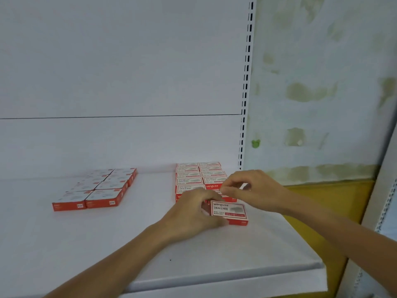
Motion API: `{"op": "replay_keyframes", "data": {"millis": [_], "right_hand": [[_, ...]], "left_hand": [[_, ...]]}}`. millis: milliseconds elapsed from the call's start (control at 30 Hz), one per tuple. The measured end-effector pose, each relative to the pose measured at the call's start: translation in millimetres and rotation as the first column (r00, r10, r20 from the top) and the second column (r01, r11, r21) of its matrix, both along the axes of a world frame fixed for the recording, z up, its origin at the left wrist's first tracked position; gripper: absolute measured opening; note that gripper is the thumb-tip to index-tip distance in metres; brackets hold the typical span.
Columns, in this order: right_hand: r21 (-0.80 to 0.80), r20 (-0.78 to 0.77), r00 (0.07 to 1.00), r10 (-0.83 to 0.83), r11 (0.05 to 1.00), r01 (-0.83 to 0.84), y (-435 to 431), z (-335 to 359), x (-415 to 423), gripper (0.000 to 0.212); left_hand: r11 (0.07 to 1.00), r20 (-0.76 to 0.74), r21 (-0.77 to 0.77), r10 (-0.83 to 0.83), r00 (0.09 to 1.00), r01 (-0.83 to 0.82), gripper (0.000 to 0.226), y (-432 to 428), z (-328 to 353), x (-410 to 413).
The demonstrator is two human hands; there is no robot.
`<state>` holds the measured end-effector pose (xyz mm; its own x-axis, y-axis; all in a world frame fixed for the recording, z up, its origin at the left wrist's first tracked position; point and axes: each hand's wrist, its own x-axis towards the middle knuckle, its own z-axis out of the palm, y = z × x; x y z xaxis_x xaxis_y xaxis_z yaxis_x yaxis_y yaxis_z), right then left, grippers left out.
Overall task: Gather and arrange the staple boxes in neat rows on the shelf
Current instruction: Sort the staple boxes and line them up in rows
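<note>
The step in hand looks to be feeding one more box into the right-hand rows. The loose red-and-white cardboard staple box [228, 211] lies flat on the white metal shelf [86, 244], label up and slightly skewed; it sits just at 5 o'clock of the right block of red-and-white staple boxes [198, 176], which runs in two columns toward the rear panel. The left grip [191, 209] has its fingers curled round the loose box's 9 o'clock edge, thumb at the near side, so it holds that box; the right grip [251, 190] hovers at 1 o'clock of it, fingers bent over the front of the block's right column, where a partly hidden box [233, 198] shows red; whether it pinches that box I cannot tell.

The next move, as I judge it: square the loose box and slide it toward 12 o'clock to meet the column's front without nudging the rows behind; the partly hidden box probably needs seating first, for it stands in the way.

Well apart at 9 o'clock sits the left block of red-and-white staple boxes [94, 188], angled; at 1 o'clock rise a white slotted upright [247, 82] and a stained pale wall [322, 82] bearing a small green sticker [255, 143]; a yellow panel [322, 201] lies beyond the shelf's 3 o'clock edge.
</note>
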<state>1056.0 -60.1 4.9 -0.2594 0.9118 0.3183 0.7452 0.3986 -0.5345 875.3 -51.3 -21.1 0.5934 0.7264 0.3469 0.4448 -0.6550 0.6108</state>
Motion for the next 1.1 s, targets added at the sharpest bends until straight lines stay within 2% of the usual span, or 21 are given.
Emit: {"op": "replay_keyframes", "data": {"millis": [67,233,500,567,667,800,933,1100], "right_hand": [[-0.081,-0.131,0.988,0.077,0.993,-0.088,-4.6,2.2,-5.8,0.023],[0.047,0.017,0.998,0.067,0.997,-0.068,-1.9,-6.6,-3.4,0.043],[0.240,0.040,0.999,-0.026,0.971,0.016,6.5,-9.3,3.4,0.036],[0.314,0.004,0.998,-0.069,0.947,0.065,8.6,-7.5,6.2,0.035],[0.372,-0.057,0.994,-0.095,0.922,0.110,11.6,-5.3,10.4,0.035],[0.365,-0.012,0.996,-0.089,0.927,0.088,16.3,-8.2,14.3,0.036],[0.329,0.079,0.990,-0.119,0.941,0.086,22.1,-16.1,15.0,0.034],[0.256,0.154,0.981,-0.120,0.964,0.078,30.5,-30.9,14.9,0.029]], "left_hand": [[0.999,0.078,0.010,0.030,0.996,-0.031,0.024,0.7,2.4,-0.6],[0.989,0.285,-0.039,0.148,0.947,-0.143,0.035,6.1,-2.6,-3.9],[0.965,0.421,-0.134,0.263,0.868,-0.227,0.050,9.6,-1.6,-1.8],[0.960,0.367,-0.093,0.279,0.887,-0.264,0.055,6.1,-2.0,-1.4],[0.979,0.237,-0.043,0.203,0.950,-0.199,0.037,-5.0,-3.7,-1.0],[0.980,0.093,0.071,0.178,0.980,-0.185,0.036,-8.2,-2.2,-3.1],[0.948,-0.152,0.187,0.287,0.946,-0.258,0.046,-3.5,-10.9,-6.8],[0.935,-0.279,0.270,0.305,0.911,-0.230,0.050,-3.2,-21.1,-7.3]]}}
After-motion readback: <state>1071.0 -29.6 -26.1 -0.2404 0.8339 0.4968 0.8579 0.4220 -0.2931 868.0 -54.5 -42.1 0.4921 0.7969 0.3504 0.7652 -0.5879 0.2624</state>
